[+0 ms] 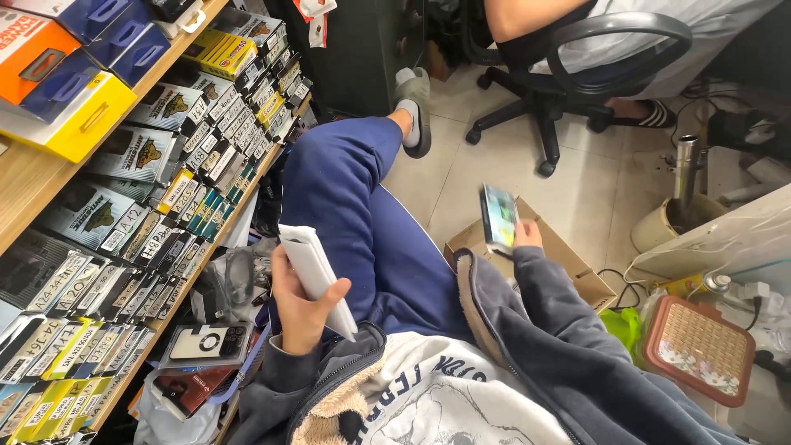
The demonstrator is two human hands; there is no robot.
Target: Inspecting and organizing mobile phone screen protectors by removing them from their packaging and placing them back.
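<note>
I sit with my legs in blue trousers stretched over a tiled floor. My left hand (299,306) grips a stack of thin white flat packets (317,276), held upright beside the shelves. My right hand (525,236) holds up a phone (498,219) with a lit screen, just above an open cardboard box (580,272). My dark grey jacket sleeves cover both wrists.
Wooden shelves (33,177) on the left are packed with several rows of boxed phone cases. Another person sits on a black swivel chair (568,74) at the top. A brown framed tray (700,350), cables and a green bag lie at the right.
</note>
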